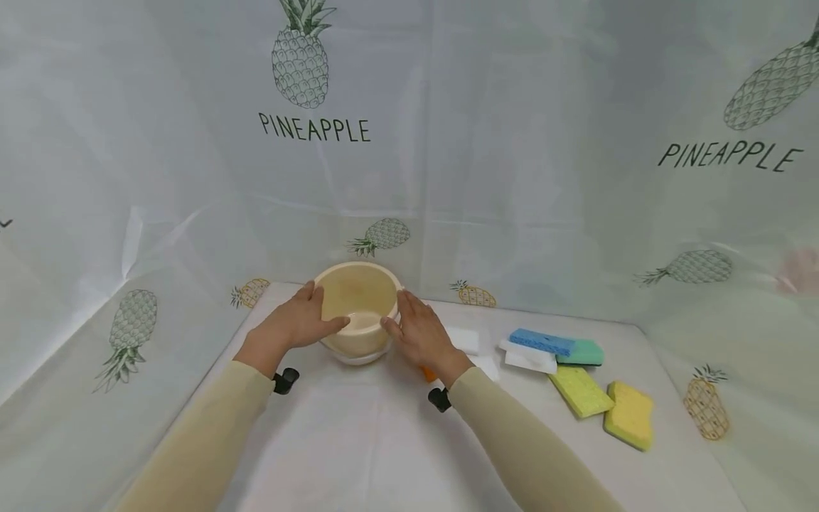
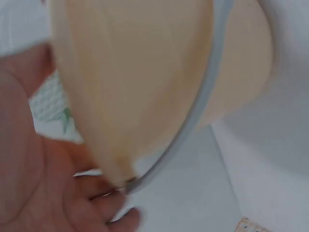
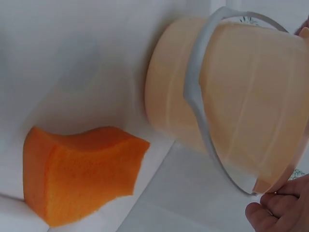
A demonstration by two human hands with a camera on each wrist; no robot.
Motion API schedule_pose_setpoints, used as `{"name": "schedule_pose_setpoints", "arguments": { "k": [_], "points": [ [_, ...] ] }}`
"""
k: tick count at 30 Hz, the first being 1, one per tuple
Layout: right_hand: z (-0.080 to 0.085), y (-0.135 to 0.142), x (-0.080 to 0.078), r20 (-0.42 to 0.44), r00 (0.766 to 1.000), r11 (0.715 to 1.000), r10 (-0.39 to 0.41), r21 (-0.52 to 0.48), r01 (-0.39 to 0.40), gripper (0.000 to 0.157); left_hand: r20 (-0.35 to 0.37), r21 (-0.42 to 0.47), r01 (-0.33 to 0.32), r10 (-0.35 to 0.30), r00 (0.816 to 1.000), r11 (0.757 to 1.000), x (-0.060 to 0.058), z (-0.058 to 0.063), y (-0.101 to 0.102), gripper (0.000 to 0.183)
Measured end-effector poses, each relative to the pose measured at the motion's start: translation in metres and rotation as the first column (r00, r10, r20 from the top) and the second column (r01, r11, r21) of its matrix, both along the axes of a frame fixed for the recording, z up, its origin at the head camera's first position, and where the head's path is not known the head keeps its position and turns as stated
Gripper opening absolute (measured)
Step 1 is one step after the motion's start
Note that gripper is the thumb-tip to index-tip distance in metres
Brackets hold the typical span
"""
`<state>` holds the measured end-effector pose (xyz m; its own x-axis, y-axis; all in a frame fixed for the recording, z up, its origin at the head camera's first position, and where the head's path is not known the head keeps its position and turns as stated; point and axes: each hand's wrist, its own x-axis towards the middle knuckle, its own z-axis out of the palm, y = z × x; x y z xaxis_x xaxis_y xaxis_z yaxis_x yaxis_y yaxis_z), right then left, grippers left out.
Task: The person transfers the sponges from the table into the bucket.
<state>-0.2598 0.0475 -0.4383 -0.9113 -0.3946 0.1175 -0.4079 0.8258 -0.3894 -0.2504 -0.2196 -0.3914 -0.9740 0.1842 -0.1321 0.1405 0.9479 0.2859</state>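
Note:
A cream plastic bucket [image 1: 358, 288] stands upright at the back of the table, its mouth facing up. My left hand [image 1: 297, 323] holds the rim on the left side, thumb over the edge and fingers outside, close to the handle joint. On the opposite side my right hand [image 1: 422, 334] grips the rim in the same way, with fingertips [image 3: 263, 215] beside the other joint. The pale grey handle [image 3: 195, 92] hangs down across the bucket's front. An orange sponge [image 3: 91, 176] lies near the bucket's base; my right hand mostly hides it in the head view.
To the right lie a blue sponge [image 1: 540, 341], a green sponge [image 1: 584, 352], a yellow-green sponge [image 1: 581, 391] and a yellow sponge [image 1: 629, 414]. White pieces [image 1: 527, 358] lie beside them. A pineapple-print sheet [image 1: 512, 178] rises behind the table.

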Motion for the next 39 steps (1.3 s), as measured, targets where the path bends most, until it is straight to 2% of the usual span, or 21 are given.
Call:
{"name": "schedule_pose_setpoints", "arguments": {
  "k": [3,5,9,11,17,24,29,34,39],
  "points": [
    [0.000,0.004,0.002,-0.023,1.000,0.999,-0.004,0.043,0.005,0.079,-0.083,0.000,0.026,-0.026,0.996,1.000,-0.007,-0.010,0.002,0.105],
    [0.000,0.006,0.003,-0.034,0.999,0.998,0.002,0.064,0.000,0.079,-0.103,0.001,0.038,-0.038,0.994,0.999,-0.017,-0.017,-0.001,0.105],
    [-0.001,0.008,0.004,-0.055,0.998,0.997,0.011,0.081,-0.006,0.078,-0.096,0.031,0.044,-0.040,0.995,0.999,-0.034,-0.022,-0.008,0.106],
    [-0.002,0.005,0.005,-0.066,0.998,0.997,0.013,0.083,-0.007,0.079,-0.081,0.049,0.042,-0.038,0.996,0.998,-0.039,-0.021,-0.014,0.104],
    [-0.003,0.006,0.007,-0.077,0.997,0.995,0.013,0.096,-0.006,0.079,-0.033,0.054,0.056,-0.054,0.998,0.997,-0.040,-0.019,-0.016,0.107],
    [0.005,0.017,0.006,-0.058,0.998,0.999,-0.008,0.040,0.010,0.078,-0.041,0.026,0.114,-0.113,0.993,0.993,-0.025,-0.019,-0.004,0.114],
    [0.008,0.030,0.010,-0.051,0.999,0.999,-0.003,0.045,0.005,0.077,-0.048,0.014,0.168,-0.168,0.985,0.986,0.000,-0.016,0.009,0.115],
    [0.010,0.042,0.026,-0.057,0.998,0.997,0.029,0.073,-0.025,0.072,-0.065,0.016,0.205,-0.203,0.977,0.979,0.029,-0.016,0.021,0.116],
    [0.013,0.052,0.051,-0.086,0.995,0.998,0.043,0.057,-0.039,0.068,-0.091,0.019,0.236,-0.234,0.968,0.972,0.051,-0.016,0.028,0.117]
  ]
}}
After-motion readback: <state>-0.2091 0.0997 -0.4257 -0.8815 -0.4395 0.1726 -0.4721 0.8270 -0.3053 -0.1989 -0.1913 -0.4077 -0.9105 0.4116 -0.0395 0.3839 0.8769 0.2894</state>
